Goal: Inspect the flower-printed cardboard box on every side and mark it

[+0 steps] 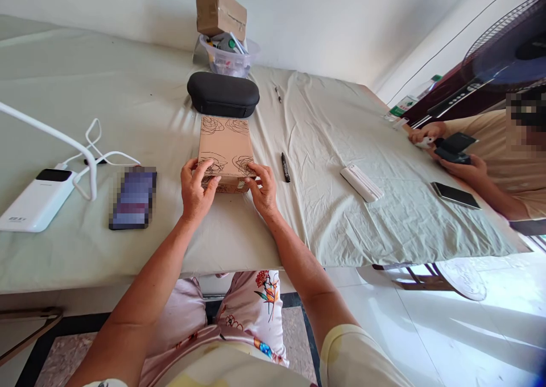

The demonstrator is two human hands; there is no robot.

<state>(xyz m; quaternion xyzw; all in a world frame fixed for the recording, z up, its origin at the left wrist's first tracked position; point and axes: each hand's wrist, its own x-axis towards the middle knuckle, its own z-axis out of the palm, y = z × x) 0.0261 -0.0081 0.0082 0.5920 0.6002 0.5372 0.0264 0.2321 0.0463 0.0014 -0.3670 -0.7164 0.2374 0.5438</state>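
Left hand [195,189] and right hand [263,189], fingers [207,168] clasped on a flower-printed cardboard box [226,145], its contents hidden

Left hand [196,190] and right hand [263,189] palm-down, just apart, fingers [203,168] curled, wrists bent, both forearms [145,287] angled inward.
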